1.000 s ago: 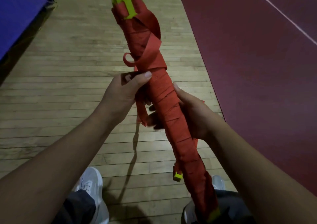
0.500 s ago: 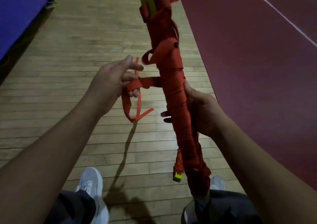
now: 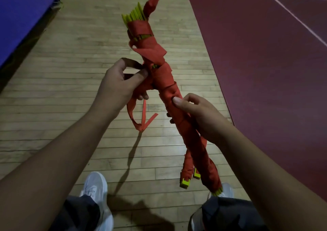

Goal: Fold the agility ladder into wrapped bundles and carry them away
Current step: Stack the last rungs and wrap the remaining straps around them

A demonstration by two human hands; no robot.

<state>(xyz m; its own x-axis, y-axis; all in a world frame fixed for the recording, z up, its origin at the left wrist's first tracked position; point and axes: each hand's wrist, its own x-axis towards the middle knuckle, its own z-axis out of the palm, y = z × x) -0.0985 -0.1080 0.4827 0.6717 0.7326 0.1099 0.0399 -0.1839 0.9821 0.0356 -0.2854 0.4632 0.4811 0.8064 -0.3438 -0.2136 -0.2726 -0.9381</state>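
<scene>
Grips ladder bundle (image 3: 164, 78) low down with right hand (image 3: 200, 117), thumb pressed on wrap. Pinches loose strap (image 3: 130, 109) with left hand (image 3: 118, 85), now pulled in tight against bundle, no longer held out to side. Holds all up over wood floor (image 3: 62, 89), near edge of red mat (image 3: 265, 71). Maybe tucks strap under wrap; hard to see. Nearly tied, then ready for carrying.
</scene>
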